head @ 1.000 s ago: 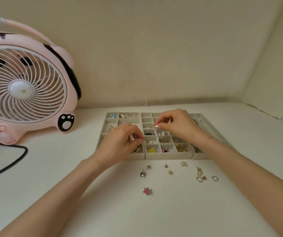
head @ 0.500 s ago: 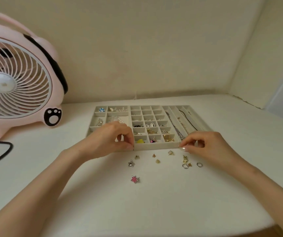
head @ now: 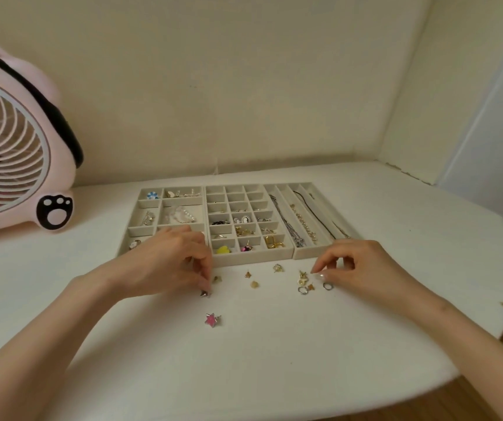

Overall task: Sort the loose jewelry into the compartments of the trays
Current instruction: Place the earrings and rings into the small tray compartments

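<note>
Loose jewelry is on the tabletop, scattered along the near side of the middle tray.

- Your left hand is just off that tray's near left corner. The fingers are curled down, and thumb and forefinger pinch a silver star that is at or touching the tabletop.
- Your right hand is off the near right corner, in front of the right tray. Its fingers are curled with thumb and forefinger tips together. I cannot tell if there's anything between them.
- Just beside those fingertips are a gold cluster and two rings.
- A pink star lies alone, further from the middle tray than the rest, on your side of the silver star.
- In the middle tray the near rows of cells hold pieces, including a yellow piece and gold hoops in the nearest row.
- The right tray touches the middle tray's right side, with chains lying lengthwise in its long slots.
- The left tray touches the middle tray's left side and holds a pearl strand. Your left hand covers its near right part.
- A pink fan stands well left of the trays.
</note>
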Available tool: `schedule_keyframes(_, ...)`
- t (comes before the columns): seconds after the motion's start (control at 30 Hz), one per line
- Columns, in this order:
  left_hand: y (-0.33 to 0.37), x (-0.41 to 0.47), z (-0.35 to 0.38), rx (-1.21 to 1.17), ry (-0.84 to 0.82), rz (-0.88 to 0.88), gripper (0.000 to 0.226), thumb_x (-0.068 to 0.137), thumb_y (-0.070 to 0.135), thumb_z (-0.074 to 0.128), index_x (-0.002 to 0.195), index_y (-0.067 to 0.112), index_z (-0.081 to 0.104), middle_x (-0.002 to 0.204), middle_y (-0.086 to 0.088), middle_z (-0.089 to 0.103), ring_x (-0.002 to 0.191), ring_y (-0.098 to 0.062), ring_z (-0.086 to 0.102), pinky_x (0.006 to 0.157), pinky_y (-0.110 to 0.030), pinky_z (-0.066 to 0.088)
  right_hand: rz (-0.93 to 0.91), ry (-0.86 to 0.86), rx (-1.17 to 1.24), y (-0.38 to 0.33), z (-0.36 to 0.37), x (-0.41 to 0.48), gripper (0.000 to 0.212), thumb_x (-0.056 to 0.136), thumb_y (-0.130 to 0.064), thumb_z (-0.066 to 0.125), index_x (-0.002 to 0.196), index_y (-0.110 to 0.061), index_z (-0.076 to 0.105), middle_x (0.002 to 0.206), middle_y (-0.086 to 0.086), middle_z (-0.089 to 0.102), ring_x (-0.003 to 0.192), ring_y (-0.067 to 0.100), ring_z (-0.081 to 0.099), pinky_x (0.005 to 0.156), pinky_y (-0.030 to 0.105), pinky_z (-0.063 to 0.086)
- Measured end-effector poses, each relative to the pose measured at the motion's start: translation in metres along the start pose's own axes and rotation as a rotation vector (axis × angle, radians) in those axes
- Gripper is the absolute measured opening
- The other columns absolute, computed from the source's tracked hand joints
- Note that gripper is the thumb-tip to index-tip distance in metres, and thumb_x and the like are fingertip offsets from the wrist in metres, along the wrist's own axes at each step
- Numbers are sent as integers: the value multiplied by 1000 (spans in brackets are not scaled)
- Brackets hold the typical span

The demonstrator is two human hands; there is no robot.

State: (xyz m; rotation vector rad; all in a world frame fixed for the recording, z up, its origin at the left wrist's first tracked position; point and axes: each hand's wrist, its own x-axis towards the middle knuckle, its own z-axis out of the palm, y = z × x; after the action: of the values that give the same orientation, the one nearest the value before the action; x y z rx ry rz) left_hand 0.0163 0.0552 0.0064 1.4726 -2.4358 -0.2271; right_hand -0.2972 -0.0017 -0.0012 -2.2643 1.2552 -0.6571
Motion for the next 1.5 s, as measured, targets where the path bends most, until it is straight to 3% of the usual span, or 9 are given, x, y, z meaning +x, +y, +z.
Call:
schedule_keyframes(0.17, 1, 0, 2, 12, 10, 16, 23, 65, 62, 48, 69, 43, 61, 76, 19, 55, 86, -1, 45, 75, -13, 34, -8, 8, -17, 2, 6, 2, 12, 75, -23, 77, 77, -34, 73, 71, -13, 61, 62, -2, 50, 61, 19, 34)
schedule_keyframes(0.27, 4, 0, 2, -5, 20, 30, 20, 69, 59, 50, 73, 43, 61, 79, 18, 55, 85, -1, 45, 75, -12, 34, -32, 10, 10, -3, 12, 5, 12, 77, -22, 75, 79, -34, 73, 71, -10, 62, 58, 0, 50, 60, 21, 37)
schedule_keyframes(0.43, 11, 1, 5, -65, 22, 66, 19, 74, 56, 54, 78, 39, 62, 79, 15, 56, 82, -7, 49, 74, -19, 38, -44, -40, -43, -7, 17, 8, 12, 75, -22, 75, 81, -33, 74, 70, -12, 61, 65, -2, 50, 60, 15, 33)
schedule_keyframes(0.63, 19, 2, 13, -62, 28, 105, 20, 75, 54, 54, 77, 37, 63, 77, 17, 52, 82, -1, 44, 77, -20, 34, -52, -88, 4, -10, 15, 9, 13, 73, -13, 78, 79, -25, 74, 68, -13, 59, 60, -4, 49, 60, 10, 34)
schedule_keyframes(0.77, 20, 3, 15, -56, 27, 109, 20, 75, 55, 52, 76, 38, 64, 77, 17, 51, 82, 1, 43, 76, -19, 34, -3, -89, 58, -8, 11, 12, 17, 75, -11, 77, 75, -28, 73, 71, -13, 63, 51, 0, 50, 57, 12, 37)
schedule_keyframes(1.03, 21, 3, 15, -49, 27, 127, 20, 77, 52, 52, 77, 37, 65, 76, 19, 51, 82, 3, 43, 76, -13, 31, 28, -16, -3, -5, -7, 15, 34, 80, -5, 69, 75, -39, 70, 82, -9, 69, 57, -2, 46, 58, 13, 35)
schedule_keyframes(1.33, 19, 4, 17, -61, 31, 134, 18, 76, 52, 53, 78, 38, 64, 78, 16, 53, 82, -1, 45, 76, -18, 35, 23, -37, -60, -3, 5, 13, 9, 72, -23, 79, 75, -30, 74, 75, -12, 64, 66, -9, 51, 64, 19, 35)
schedule_keyframes(1.43, 19, 2, 15, -75, 28, 133, 18, 77, 53, 54, 79, 38, 64, 78, 17, 53, 82, -3, 46, 76, -20, 36, 6, -40, -64, -4, 10, 13, 12, 73, -20, 80, 74, -28, 71, 75, -10, 62, 62, -4, 55, 64, 25, 44)
schedule_keyframes(1.5, 17, 2, 11, -109, 54, 116, 20, 77, 53, 54, 79, 36, 65, 80, 17, 54, 82, -4, 48, 75, -19, 38, -3, -55, -27, -4, 10, 13, 14, 74, -15, 78, 75, -27, 71, 74, -9, 61, 55, -1, 56, 61, 21, 46)
